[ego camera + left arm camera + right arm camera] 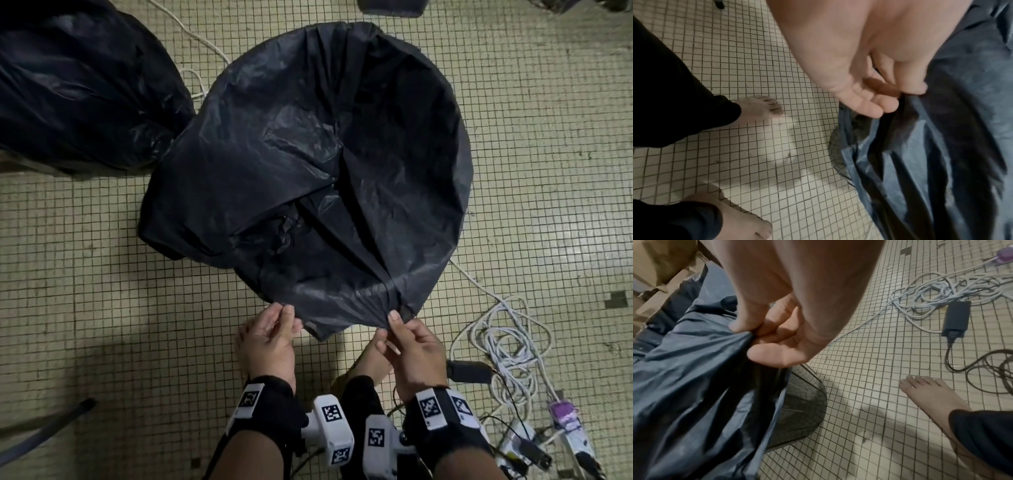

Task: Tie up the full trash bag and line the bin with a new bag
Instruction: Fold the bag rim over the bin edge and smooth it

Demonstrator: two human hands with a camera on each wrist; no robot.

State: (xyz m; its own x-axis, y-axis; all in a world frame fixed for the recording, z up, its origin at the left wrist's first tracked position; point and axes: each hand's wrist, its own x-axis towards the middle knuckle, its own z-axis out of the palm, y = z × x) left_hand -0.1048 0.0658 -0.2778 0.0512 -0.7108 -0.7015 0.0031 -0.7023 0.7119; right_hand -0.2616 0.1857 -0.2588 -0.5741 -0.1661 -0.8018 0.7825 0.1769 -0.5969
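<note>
On the tiled floor (85, 308), seen from the head view, a new black bag (308, 154) is spread over the round mouth of the bin, hanging loose down the left side; what lies under its sagging middle cannot be told. The full bag (78, 85) sits just to the bin's upper left, touching the new one. The left hand (270, 337) and right hand (412, 349) each pinch the near edge of the new bag. The wrist bands (251, 399) carry square black-and-white code tags, with no readable writing. A tangle of white cables (507, 339) lies to the right.

In the left wrist view, the left hand's thumb and fingers (875, 105) pinch a fold of the bag (941, 162), with the bin's wire mesh (835, 155) showing below.

In the right wrist view, the right hand's thumb and fingers (772, 355) grip a gathered bit of bag (694, 378) above the mesh wall of the bin (805, 402). A black power adapter (955, 319) lies beside the cables.
</note>
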